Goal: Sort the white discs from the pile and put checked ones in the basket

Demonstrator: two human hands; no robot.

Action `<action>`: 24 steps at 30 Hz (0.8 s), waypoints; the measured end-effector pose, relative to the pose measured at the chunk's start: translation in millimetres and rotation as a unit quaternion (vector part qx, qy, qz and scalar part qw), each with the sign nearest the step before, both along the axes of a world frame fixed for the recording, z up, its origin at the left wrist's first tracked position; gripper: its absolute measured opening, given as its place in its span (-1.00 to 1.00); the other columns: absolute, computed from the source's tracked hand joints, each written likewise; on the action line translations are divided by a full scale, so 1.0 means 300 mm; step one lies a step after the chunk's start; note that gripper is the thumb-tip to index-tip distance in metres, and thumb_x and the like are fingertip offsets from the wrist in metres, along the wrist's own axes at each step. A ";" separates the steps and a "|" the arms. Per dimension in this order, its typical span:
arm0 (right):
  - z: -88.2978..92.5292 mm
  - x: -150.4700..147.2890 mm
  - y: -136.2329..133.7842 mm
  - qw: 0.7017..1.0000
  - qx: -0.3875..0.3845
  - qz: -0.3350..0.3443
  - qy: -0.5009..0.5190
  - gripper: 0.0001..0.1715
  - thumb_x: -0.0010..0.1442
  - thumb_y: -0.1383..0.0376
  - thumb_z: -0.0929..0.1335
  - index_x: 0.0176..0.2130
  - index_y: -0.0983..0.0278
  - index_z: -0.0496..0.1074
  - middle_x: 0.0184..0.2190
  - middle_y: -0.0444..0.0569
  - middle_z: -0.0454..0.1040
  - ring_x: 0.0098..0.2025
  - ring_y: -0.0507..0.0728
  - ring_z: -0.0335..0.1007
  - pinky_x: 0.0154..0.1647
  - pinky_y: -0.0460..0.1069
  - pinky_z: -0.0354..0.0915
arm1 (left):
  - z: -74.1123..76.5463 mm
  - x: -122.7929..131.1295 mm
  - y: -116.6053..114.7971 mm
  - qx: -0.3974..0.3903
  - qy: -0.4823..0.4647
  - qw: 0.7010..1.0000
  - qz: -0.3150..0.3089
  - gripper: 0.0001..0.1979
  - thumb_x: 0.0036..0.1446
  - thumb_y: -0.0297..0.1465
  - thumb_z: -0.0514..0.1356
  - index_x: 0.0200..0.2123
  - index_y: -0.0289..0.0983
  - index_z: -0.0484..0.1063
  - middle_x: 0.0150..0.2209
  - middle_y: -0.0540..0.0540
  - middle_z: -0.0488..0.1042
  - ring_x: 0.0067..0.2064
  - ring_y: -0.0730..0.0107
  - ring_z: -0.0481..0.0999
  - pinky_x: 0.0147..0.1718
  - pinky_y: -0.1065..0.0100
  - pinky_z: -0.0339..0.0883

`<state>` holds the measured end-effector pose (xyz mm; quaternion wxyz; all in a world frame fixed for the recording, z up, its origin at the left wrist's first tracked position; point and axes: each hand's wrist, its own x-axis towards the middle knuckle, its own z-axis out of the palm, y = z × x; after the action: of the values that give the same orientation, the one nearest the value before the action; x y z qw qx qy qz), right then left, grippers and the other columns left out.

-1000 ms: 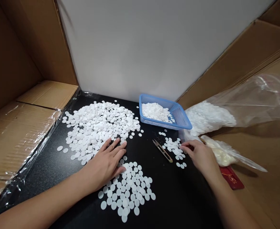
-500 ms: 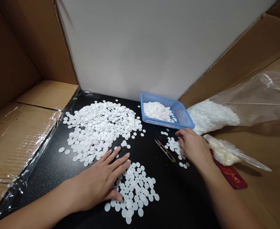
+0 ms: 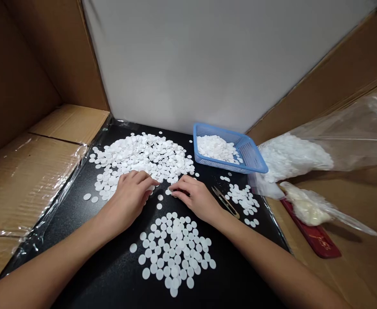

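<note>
A big heap of small white round discs (image 3: pixel 140 159) lies at the back left of the black tabletop (image 3: pixel 239 266). My left hand (image 3: pixel 128 199) rests at the heap's near edge, fingers curled onto the discs. My right hand (image 3: pixel 194 197) is beside it, fingertips pinched down on a disc at the heap's right edge. A flat spread of discs (image 3: pixel 175 253) lies just in front of both hands. A smaller scatter of discs (image 3: pixel 244 201) sits to the right, beside metal thread snips (image 3: pixel 225 201).
A blue plastic basket (image 3: pixel 251 154) with white discs stands at the back right. A clear bag of discs (image 3: pixel 291 156), a smaller bag of cream pieces (image 3: pixel 304 206) and a red flat packet (image 3: pixel 317 238) lie on cardboard at the right. Cardboard walls enclose both sides.
My right hand has swung left from the small scatter by the basket to the big heap's edge. My left hand has moved up off the flat spread to the heap.
</note>
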<state>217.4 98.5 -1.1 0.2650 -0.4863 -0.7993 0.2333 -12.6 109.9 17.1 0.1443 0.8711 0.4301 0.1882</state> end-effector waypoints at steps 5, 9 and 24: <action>-0.017 -0.003 -0.002 1.000 0.017 -0.003 0.016 -0.88 0.26 0.42 0.40 -0.31 0.23 0.50 -0.33 -0.09 0.46 -0.31 0.09 0.45 -0.28 -0.02 0.37 | -0.039 0.027 -0.005 0.055 0.059 0.996 -0.024 -0.85 0.25 -0.46 0.23 -0.15 -0.20 0.57 -0.19 -0.10 0.47 -0.12 0.15 0.35 -0.12 0.15 0.12; -0.003 0.004 -0.033 0.999 -0.007 0.031 0.024 -0.89 0.21 0.40 0.45 -0.36 0.23 0.50 -0.34 -0.10 0.44 -0.31 0.07 0.42 -0.31 -0.04 0.34 | -0.053 0.045 -0.009 0.092 0.077 0.992 -0.032 -0.90 0.24 -0.46 0.26 -0.33 -0.23 0.57 -0.26 -0.10 0.46 -0.15 0.16 0.33 -0.12 0.14 0.04; -0.017 0.042 0.001 0.998 -0.053 0.001 0.023 -0.88 0.22 0.43 0.44 -0.35 0.23 0.48 -0.37 -0.14 0.41 -0.39 0.03 0.35 -0.37 -0.07 0.27 | -0.047 0.067 0.024 0.109 0.045 0.993 -0.013 -0.89 0.23 -0.53 0.25 -0.36 -0.25 0.47 -0.30 -0.07 0.44 -0.19 0.21 0.30 -0.20 0.18 -0.02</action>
<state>230.0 98.8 -6.1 0.2567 -0.4935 -0.7799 0.2870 7.4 117.0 3.0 0.0313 0.8945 0.4022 0.1927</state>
